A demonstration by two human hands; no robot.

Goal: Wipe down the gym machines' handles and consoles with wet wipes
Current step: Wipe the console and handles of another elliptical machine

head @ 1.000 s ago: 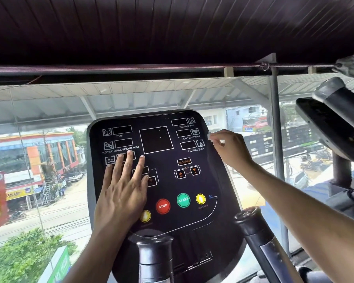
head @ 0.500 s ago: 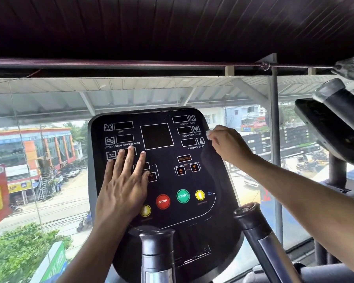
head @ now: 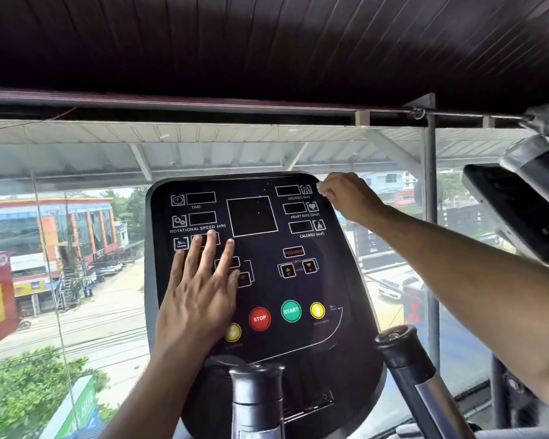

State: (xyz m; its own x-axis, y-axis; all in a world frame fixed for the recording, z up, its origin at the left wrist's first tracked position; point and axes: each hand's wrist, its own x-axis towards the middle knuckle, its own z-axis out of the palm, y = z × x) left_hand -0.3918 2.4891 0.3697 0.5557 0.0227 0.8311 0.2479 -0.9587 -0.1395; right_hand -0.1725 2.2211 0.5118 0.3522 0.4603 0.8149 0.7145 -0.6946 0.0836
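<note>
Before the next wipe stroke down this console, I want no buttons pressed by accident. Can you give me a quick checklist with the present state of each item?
1. Wet wipe in the right hand: ok, a white bit shows at the fingertips.
2. Wipe at the console top right corner: ok.
3. Left hand flat, steadying the console: ok.
4. Left hand clear of buttons: not ok, it hides part of the left yellow button and the thumb lies by an arrow key.
5. STOP button and START button uncovered: ok.
6. Displays dark: ok.
</note>
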